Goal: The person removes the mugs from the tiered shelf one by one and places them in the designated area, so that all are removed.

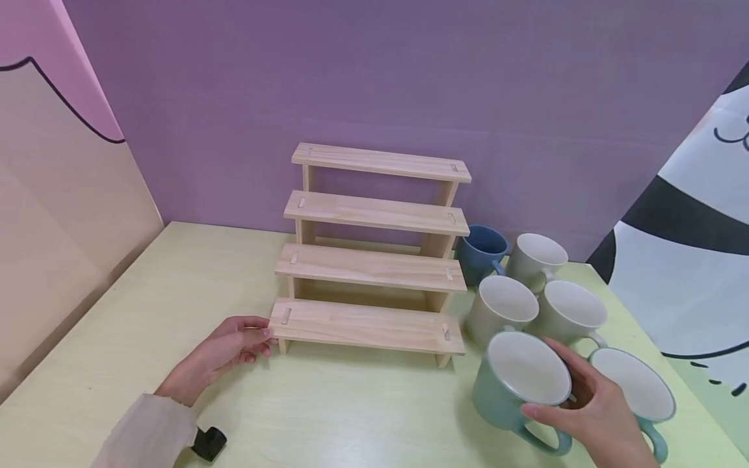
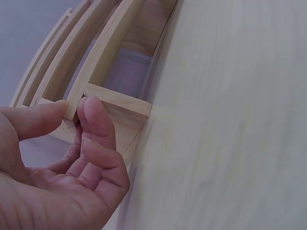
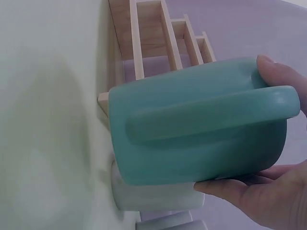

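Note:
A wooden four-step display stand [image 1: 368, 325] stands on the table against the purple backdrop. My left hand [image 1: 225, 348] pinches the left end of its lowest step, and the left wrist view shows thumb and fingertips [image 2: 96, 120] at that corner. My right hand [image 1: 603, 416] grips a teal mug [image 1: 497, 390] with a white inside, around its rim and side. This mug is slightly tilted, with its handle [image 3: 216, 115] toward me, and appears raised off the table. Just right of the right hand, partly covered by it, is a second teal mug [image 1: 634, 383].
Behind the held mug are several cream mugs [image 1: 506, 302] and a dark blue mug [image 1: 482, 253], close by the stand's right side. A pale wooden table [image 1: 328, 409] lies under everything. Printed panels [image 1: 702, 273] border the table on both sides.

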{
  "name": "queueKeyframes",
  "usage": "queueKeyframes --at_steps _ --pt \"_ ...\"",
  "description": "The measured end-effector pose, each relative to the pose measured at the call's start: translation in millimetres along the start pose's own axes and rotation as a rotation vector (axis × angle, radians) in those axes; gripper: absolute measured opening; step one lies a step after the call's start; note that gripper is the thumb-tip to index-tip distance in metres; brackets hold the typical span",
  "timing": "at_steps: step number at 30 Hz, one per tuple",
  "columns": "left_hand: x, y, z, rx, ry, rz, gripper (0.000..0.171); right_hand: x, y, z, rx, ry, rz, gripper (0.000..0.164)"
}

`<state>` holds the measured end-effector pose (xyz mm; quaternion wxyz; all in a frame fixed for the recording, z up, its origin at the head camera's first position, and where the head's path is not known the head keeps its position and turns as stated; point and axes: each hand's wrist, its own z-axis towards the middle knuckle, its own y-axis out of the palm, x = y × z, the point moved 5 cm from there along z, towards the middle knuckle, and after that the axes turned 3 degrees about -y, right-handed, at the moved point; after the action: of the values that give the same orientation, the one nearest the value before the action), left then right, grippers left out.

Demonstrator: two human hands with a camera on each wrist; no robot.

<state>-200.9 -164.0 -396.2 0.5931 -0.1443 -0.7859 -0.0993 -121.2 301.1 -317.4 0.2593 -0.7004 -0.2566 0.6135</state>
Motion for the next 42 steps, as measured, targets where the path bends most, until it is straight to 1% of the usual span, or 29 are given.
queueKeyframes --at_steps 4,15,20,26,34,40,42 --pt "0.3 -0.3 -0.1 0.007 -0.01 0.0 0.047 10.3 -0.7 0.6 0.012 0.006 -0.01 0.094" --pt "-2.0 -1.4 0.0 0.0 -0.003 -0.014 0.043 32.4 -2.2 2.3 0.047 0.004 -0.024 0.092" --pt "-2.9 -1.1 0.1 0.002 0.0 -0.011 0.047 40.3 -2.1 3.6 0.081 -0.042 0.015 0.087" --pt "-2.8 -1.6 0.3 0.002 0.003 -0.013 0.046 46.0 -1.5 6.9 0.11 -0.081 0.049 0.084" --pt "-2.1 -0.5 1.1 -0.005 0.009 -0.004 0.046 55.2 -5.2 8.2 0.08 -0.019 0.061 0.087" --pt "-2.2 -1.0 0.4 0.005 0.009 -0.009 0.039 55.1 -3.0 8.3 0.107 -0.118 0.056 0.084" --pt "-2.4 -0.8 0.1 0.009 0.006 -0.01 0.038 56.3 -1.9 8.1 0.11 -0.13 0.054 0.084"
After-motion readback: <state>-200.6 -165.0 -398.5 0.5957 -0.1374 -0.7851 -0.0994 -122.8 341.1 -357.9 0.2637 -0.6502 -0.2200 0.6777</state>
